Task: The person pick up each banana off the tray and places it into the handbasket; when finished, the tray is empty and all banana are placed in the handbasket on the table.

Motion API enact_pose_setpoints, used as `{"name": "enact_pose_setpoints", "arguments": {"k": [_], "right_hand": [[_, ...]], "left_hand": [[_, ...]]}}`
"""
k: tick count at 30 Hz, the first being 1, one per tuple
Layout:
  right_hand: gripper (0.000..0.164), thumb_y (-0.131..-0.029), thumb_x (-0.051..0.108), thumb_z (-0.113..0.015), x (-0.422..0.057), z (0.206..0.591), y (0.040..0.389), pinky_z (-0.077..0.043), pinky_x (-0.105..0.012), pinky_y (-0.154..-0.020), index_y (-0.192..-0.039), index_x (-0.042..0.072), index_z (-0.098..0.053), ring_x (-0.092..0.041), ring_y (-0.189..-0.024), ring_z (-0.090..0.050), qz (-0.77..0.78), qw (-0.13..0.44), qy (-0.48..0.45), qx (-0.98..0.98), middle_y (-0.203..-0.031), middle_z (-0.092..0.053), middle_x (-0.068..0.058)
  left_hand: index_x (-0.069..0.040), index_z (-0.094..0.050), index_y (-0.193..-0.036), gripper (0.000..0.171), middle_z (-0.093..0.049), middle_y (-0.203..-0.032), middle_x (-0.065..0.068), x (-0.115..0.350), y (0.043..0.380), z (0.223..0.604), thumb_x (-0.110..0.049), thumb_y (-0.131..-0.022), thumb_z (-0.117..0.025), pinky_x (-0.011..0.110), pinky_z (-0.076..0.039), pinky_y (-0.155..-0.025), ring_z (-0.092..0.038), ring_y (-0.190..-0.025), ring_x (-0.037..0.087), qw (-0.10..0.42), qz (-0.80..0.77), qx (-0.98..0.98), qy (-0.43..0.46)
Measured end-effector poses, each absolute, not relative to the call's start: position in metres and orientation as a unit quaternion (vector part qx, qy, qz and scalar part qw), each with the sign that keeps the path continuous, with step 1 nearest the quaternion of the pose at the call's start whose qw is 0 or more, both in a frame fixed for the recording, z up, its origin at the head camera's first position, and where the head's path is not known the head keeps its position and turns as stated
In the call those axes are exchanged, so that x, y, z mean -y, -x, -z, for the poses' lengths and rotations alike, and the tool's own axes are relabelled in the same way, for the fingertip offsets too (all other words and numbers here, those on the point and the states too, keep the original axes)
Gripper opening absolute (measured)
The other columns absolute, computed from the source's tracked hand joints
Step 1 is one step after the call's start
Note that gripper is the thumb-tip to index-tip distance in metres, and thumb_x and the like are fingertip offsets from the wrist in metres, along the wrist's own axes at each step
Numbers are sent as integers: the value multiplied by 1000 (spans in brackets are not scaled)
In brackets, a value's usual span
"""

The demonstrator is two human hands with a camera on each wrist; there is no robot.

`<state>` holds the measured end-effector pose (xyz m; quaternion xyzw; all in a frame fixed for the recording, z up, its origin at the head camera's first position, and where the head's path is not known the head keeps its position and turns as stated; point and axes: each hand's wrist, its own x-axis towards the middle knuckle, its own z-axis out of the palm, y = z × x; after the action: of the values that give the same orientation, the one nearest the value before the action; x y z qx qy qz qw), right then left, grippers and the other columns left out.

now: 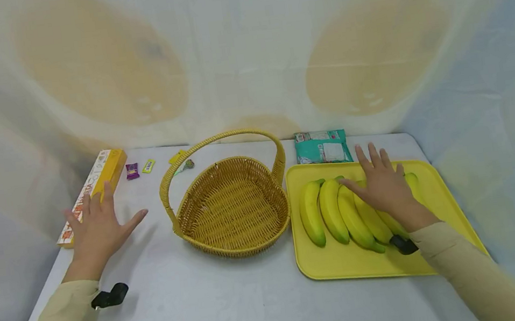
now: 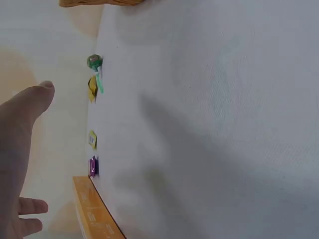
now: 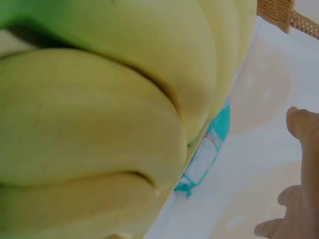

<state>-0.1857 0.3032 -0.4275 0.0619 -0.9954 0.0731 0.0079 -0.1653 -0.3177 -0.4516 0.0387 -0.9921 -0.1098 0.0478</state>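
Observation:
My left hand (image 1: 98,227) hovers with spread fingers over the left of the table, near a long orange and white box (image 1: 91,196). My right hand (image 1: 383,184) is held above several yellow bananas (image 1: 334,210), its fingers spread and nothing in them. The bananas lie side by side on a yellow tray (image 1: 311,270); in the right wrist view their skins fill the left half. Between the hands stands a woven wicker basket (image 1: 234,207) with a tall arched handle, and its inside shows bare weave.
Behind the tray lies a teal packet (image 1: 323,147). Small wrapped sweets, one purple (image 1: 132,171) and one yellow-green (image 1: 148,166), lie right of the box. A green-wrapped lollipop (image 1: 188,164) sits behind the basket handle, beside a yellow wrapper (image 1: 176,156). Pale cloth walls enclose the table.

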Motion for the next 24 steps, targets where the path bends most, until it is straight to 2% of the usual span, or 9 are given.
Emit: {"name": "enact_pose_setpoints", "arguments": {"k": [2, 4, 7, 9, 11, 14, 19, 24], "right_hand": [[98, -98, 71, -43, -307, 425, 182, -15, -83, -107, -164, 15, 1, -56, -147, -14, -70, 10, -60, 996, -166, -8, -28], [97, -98, 69, -45, -313, 423, 178, -23, -81, -106, -164, 13, -2, -58, -143, -23, -68, 15, -61, 996, -163, -17, -31], [96, -99, 66, -48, -322, 419, 172, -39, -76, -96, -164, 9, -7, -59, -134, -36, -75, 24, -63, 995, -157, -28, -35], [95, -99, 64, -51, -330, 416, 170, -44, -73, -90, -164, 8, -10, -60, -129, -40, -90, 25, -59, 994, -152, -32, -38], [95, -99, 64, -51, -340, 415, 168, -46, -72, -86, -163, 7, -11, -61, -126, -41, -106, 16, -50, 993, -149, -32, -40], [94, -100, 62, -51, -356, 417, 166, -43, -75, -88, -163, 4, -12, -62, -122, -41, -126, -2, -38, 991, -145, -31, -44], [83, -104, 48, -53, -382, 420, 163, -42, -74, -90, -158, -6, -20, -62, -118, -43, -170, -38, -28, 984, -141, -28, -48], [74, -106, 37, -54, -402, 422, 159, -49, -69, -85, -152, -14, -26, -62, -115, -47, -191, -75, -16, 979, -138, -27, -51]], "left_hand": [[-9, -9, -164, 112, -32, -143, 39, 317, 165, 450, -77, -88, -54, 81, 7, -109, -23, -140, 56, 58, 115, 991, -34], [-8, -26, -160, 102, -37, -139, 37, 316, 164, 448, -73, -89, -58, 80, 1, -112, -29, -134, 54, 71, 128, 989, -32], [-4, -49, -144, 84, -41, -138, 34, 312, 161, 441, -67, -90, -62, 76, -16, -111, -34, -129, 53, 77, 169, 982, -35], [-1, -56, -129, 74, -43, -137, 32, 309, 160, 436, -64, -91, -63, 73, -28, -107, -37, -126, 52, 74, 204, 976, -37], [-2, -56, -123, 69, -44, -134, 29, 305, 158, 432, -63, -91, -64, 71, -38, -102, -40, -122, 50, 61, 240, 968, -36], [-2, -54, -120, 65, -45, -130, 25, 301, 157, 427, -60, -93, -64, 69, -43, -100, -42, -121, 46, 43, 293, 955, -24], [-1, -54, -131, 65, -51, -130, 20, 295, 157, 420, -53, -95, -68, 65, -39, -109, -46, -126, 41, 22, 364, 931, 24], [-10, -51, -143, 62, -54, -139, 14, 284, 155, 409, -44, -95, -71, 61, -38, -113, -48, -133, 37, -10, 410, 910, 66]]}}
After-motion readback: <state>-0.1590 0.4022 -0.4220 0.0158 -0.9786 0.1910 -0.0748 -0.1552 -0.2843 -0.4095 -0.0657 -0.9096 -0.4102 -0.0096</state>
